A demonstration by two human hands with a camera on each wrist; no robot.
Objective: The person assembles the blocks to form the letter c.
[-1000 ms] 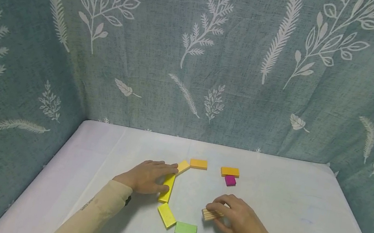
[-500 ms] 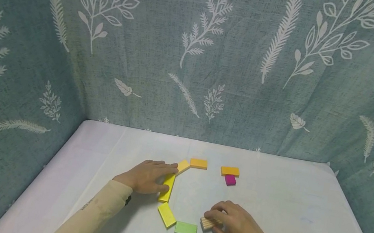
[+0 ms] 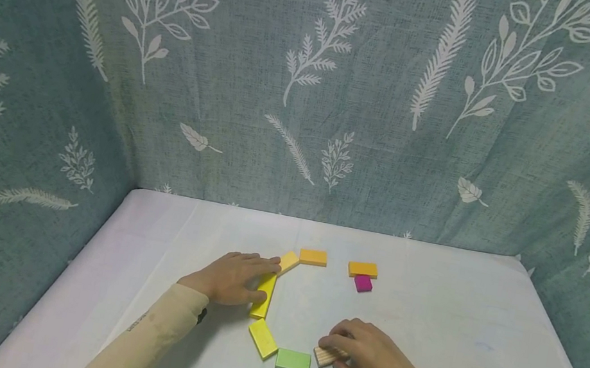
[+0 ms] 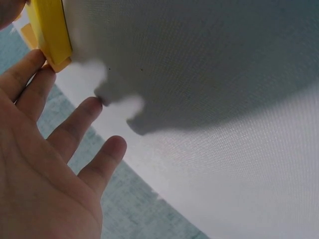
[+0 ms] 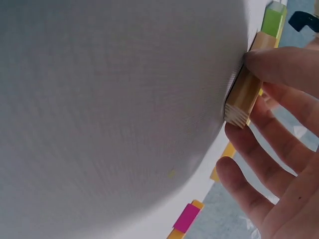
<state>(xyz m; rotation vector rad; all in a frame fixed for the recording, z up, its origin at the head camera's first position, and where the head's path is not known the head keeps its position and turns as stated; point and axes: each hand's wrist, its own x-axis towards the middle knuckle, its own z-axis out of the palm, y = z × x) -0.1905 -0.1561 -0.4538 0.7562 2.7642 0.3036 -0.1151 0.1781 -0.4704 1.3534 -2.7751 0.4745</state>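
My left hand (image 3: 232, 279) rests at the long yellow block (image 3: 264, 297) in the head view, its thumb on the block and forefinger by the pale orange block (image 3: 289, 264). In the left wrist view its fingers look fairly straight, two fingertips touching the block's end. My right hand (image 3: 372, 361) pinches a plain wooden block with a ridged end (image 3: 326, 356) between thumb and fingers; the hand covers part of it. That block lies tilted just right of the green block (image 3: 293, 361), close to it. A yellow block (image 3: 263, 339) lies slantwise between the green and long yellow ones.
At the top of the curve lies an orange block (image 3: 313, 257). Farther right, another orange block (image 3: 362, 269) touches a small magenta block (image 3: 363, 283). All stand on a white-covered table (image 3: 460, 316), with leaf-patterned cloth (image 3: 385, 62) behind and at the sides.
My right hand has moved slightly toward me with the wooden block, which is now lower and beside the green block. The left hand has stayed in place.
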